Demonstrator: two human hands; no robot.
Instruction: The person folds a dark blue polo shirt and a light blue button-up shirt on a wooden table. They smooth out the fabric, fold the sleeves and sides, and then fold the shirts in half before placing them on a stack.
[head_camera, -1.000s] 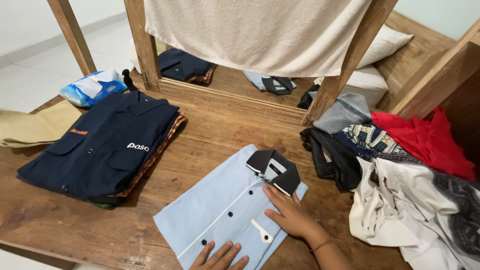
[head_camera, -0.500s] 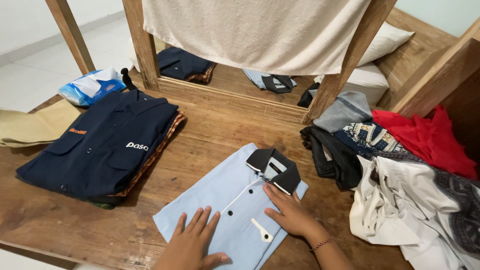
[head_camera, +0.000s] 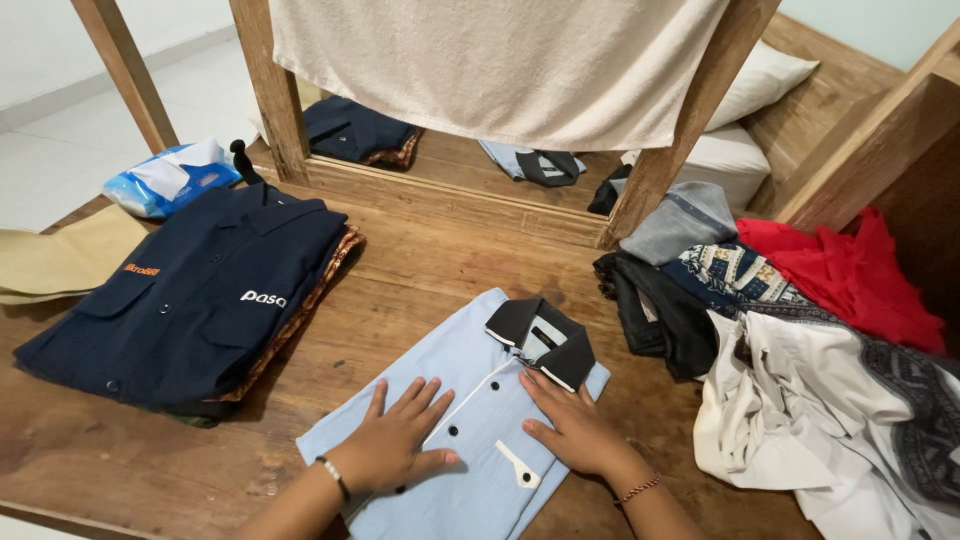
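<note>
A folded light blue shirt (head_camera: 470, 370) with a black collar and black buttons lies on the wooden table (head_camera: 420, 270) in front of me. My left hand (head_camera: 395, 440) rests flat on its lower left part, fingers spread. My right hand (head_camera: 575, 425) lies flat on its right side just below the collar, beside the small chest pocket. Neither hand grips anything.
A folded navy shirt (head_camera: 190, 295) tops a stack at the left, with a beige cloth (head_camera: 65, 260) and a blue packet (head_camera: 165, 180) beyond. A heap of unfolded clothes (head_camera: 800, 330) fills the right. A mirror with a hanging cream towel (head_camera: 500, 65) stands behind.
My left hand has slid up from the near edge onto the light blue shirt and now lies flat on it. The right hand has stayed pressed below the collar.
</note>
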